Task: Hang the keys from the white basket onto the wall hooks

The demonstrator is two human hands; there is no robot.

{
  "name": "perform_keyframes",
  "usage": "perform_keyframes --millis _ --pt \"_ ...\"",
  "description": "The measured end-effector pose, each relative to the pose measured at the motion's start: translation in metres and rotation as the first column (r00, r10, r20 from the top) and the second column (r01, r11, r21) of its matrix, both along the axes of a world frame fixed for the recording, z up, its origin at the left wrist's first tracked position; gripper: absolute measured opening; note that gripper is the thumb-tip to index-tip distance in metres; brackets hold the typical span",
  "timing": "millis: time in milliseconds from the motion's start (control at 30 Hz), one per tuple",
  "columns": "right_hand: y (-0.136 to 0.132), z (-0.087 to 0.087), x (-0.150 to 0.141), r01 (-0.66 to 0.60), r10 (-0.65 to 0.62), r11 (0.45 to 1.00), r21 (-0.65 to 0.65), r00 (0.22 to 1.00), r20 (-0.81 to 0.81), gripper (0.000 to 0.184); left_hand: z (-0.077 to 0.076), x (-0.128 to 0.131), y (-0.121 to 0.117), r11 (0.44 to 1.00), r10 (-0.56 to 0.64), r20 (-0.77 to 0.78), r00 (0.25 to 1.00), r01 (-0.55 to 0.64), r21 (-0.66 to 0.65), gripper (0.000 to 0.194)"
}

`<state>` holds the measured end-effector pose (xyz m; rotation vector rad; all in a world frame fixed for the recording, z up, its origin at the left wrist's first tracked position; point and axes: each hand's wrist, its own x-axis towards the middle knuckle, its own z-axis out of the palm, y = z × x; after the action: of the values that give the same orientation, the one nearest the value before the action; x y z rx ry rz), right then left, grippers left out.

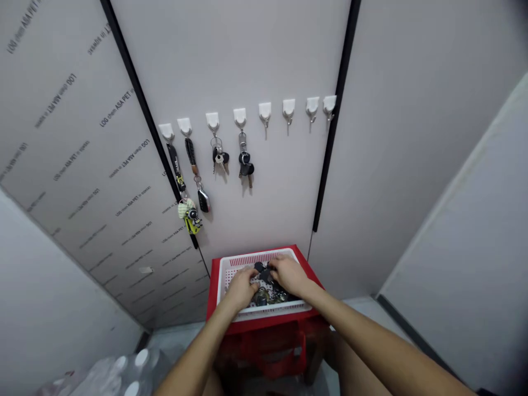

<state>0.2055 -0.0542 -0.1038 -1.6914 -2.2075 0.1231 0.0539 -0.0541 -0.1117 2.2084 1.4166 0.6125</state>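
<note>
Left to right: black lanyard (175, 162) with green-yellow charms, braided strap (190, 151) with a car fob, ringed keys (220, 159) and clipped keys (245, 158), each hanging from its own white hook; left hand (240, 286) reaches inside the white basket (289, 308), thumb and fingers apart beside the keys; the basket sits on the red tabletop (213, 286); dark keys and fobs (266, 276) lie bunched in it, between the hands and toward its right side; right hand (291, 275) has fingertips at this bunch, grip hidden, cannot tell whether closed on a piece; four right-hand hooks (289, 104) bear no keys; tally: four of eight hooks loaded, judged about half; exact count in basket unreadable
</note>
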Motion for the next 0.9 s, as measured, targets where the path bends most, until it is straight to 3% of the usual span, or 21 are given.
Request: perform_keyframes --millis 233,367,467,533,667,767,900 --pt "0.010 0.004 -0.007 0.007 -0.004 1.000 -0.024 0.991 0.131 0.024 0.000 0.001 0.002 0.999 -0.012 -0.002 1.000 0.011 -0.034 0.024" --pt "0.013 0.000 -0.009 -0.028 0.033 0.998 -0.058 0.996 0.078 0.019 -0.003 0.001 0.005 0.996 0.020 0.025 0.999 -0.018 -0.087 0.022" --pt "0.016 -0.002 -0.010 -0.031 0.028 0.999 -0.039 0.995 -0.091 0.019 -0.005 0.001 0.006 0.989 0.046 0.096 0.994 -0.032 -0.143 0.023" --pt "0.018 -0.001 -0.008 -0.030 0.017 0.999 -0.039 0.954 -0.299 0.022 -0.004 0.000 0.006 0.986 0.076 0.160 0.984 -0.050 -0.161 0.026" --pt "0.021 0.013 -0.002 -0.081 -0.050 0.984 -0.158 0.728 -0.683 0.024 0.004 -0.002 0.002 0.982 0.183 0.279 0.943 -0.161 -0.101 0.037" --pt "0.019 0.027 0.002 -0.183 -0.045 0.962 -0.204 0.630 -0.776 0.023 0.010 -0.003 0.001 0.984 0.176 0.374 0.911 -0.169 -0.051 0.043" --pt "0.015 0.041 0.000 -0.257 0.025 0.950 -0.178 0.630 -0.776 0.020 0.016 0.005 0.003 0.998 0.046 0.489 0.871 -0.022 -0.055 0.048"
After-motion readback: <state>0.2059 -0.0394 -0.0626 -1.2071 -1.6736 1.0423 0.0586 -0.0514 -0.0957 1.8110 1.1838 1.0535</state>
